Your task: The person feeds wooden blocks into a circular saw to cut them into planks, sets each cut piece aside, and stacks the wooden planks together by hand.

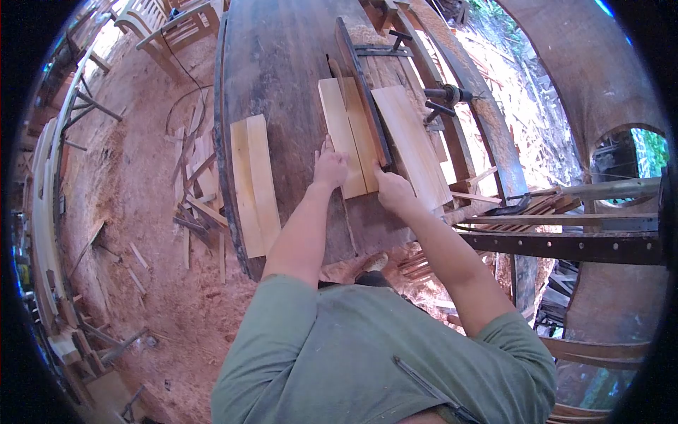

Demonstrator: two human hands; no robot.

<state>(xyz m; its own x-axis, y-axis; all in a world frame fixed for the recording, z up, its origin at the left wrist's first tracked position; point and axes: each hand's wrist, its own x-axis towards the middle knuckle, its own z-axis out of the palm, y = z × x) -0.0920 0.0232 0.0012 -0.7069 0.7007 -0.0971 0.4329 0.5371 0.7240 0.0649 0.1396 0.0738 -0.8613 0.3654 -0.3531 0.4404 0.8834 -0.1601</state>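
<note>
Two pale boards lie side by side on a dark worn worktable (282, 42): a left board (337, 120) and a narrower, yellower right board (362, 131). My left hand (330, 168) rests on the left board's outer edge, fingers stretched out along it. At the near end of the right board, my right hand (394, 191) is closed on its corner, fingertips partly hidden. A long dark straight rail (364, 92) runs along the right board's right side. Beyond the boards' far ends a small thin dark upright piece (328, 65) shows, its kind unclear.
A pair of boards (256, 184) lies at the table's left edge. Another wide board (411, 141) lies right of the rail. Clamp-like metal handles (439, 109) stick out further right. Offcuts (201, 169) litter the dusty floor, and a wooden chair (169, 32) stands far left.
</note>
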